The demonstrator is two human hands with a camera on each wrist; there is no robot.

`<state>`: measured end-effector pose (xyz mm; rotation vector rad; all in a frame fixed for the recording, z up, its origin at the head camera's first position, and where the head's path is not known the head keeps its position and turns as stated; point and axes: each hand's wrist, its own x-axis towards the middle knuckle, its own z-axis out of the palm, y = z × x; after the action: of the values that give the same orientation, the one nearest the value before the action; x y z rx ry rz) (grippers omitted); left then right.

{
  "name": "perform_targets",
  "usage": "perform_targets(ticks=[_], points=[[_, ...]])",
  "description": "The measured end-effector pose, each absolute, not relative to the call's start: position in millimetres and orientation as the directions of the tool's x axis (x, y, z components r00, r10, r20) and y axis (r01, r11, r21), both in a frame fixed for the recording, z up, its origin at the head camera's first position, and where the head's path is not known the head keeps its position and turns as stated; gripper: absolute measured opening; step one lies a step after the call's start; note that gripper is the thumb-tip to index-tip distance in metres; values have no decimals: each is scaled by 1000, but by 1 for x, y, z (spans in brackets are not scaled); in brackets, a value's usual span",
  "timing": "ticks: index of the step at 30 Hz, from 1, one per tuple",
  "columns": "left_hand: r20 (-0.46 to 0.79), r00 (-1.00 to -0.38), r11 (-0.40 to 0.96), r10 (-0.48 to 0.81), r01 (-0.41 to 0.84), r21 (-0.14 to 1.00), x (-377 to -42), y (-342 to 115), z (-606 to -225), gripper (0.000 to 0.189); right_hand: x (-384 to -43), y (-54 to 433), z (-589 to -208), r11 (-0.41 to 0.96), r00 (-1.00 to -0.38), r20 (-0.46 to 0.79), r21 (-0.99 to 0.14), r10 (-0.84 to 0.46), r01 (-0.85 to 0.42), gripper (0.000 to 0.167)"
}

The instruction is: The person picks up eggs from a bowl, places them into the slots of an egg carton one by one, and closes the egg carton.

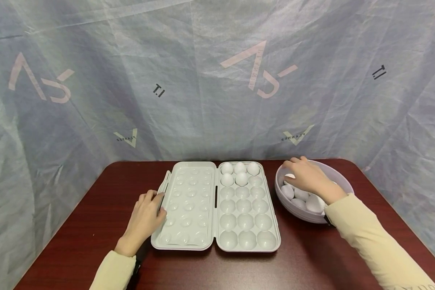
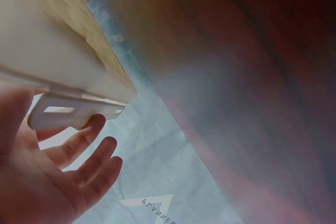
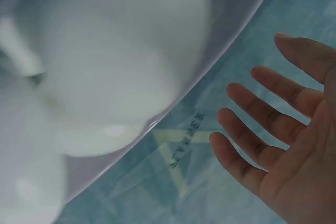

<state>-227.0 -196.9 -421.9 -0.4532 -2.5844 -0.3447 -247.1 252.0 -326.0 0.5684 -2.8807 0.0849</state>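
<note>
A white plastic egg carton point(image 1: 244, 206) lies unfolded on the table, with several white eggs point(image 1: 241, 179) in the far cups of its right half. My left hand point(image 1: 145, 213) holds the outer edge of the dimpled lid point(image 1: 188, 217). Seen from the left wrist, its fingers are around the slotted closing flap point(image 2: 79, 111), and the thumb is mostly hidden. Over the pale bowl point(image 1: 342, 177) hangs my right hand point(image 1: 306, 175), its fingers loosely spread with nothing between them. White eggs point(image 1: 314, 203) fill the bowl beneath it; up close they look blurred point(image 3: 121, 51).
The dark red wooden table point(image 1: 188, 270) carries both carton and bowl, the bowl standing right of the carton near the back. Behind the table's far edge hangs a grey printed cloth point(image 1: 188, 112).
</note>
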Motion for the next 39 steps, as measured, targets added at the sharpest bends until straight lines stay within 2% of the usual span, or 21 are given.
perform_targets(ticks=[7, 15, 19, 32, 39], points=[[506, -826, 914, 250, 374, 159, -227, -197, -422, 38, -243, 274, -333, 933, -921, 179, -43, -345, -358, 33], [507, -824, 912, 251, 377, 162, -227, -197, -422, 37, -241, 297, -341, 921, -905, 205, -36, -374, -389, 22], [507, -824, 912, 252, 377, 161, -226, -196, -422, 37, -239, 304, -341, 932, -921, 175, -39, -349, -360, 19], [492, -835, 915, 246, 368, 167, -226, -196, -422, 38, -237, 311, -340, 960, -965, 46, -97, -259, -263, 24], [489, -838, 915, 243, 365, 170, -226, -196, -422, 38, -237, 312, -342, 957, -962, 60, -105, -265, -270, 20]])
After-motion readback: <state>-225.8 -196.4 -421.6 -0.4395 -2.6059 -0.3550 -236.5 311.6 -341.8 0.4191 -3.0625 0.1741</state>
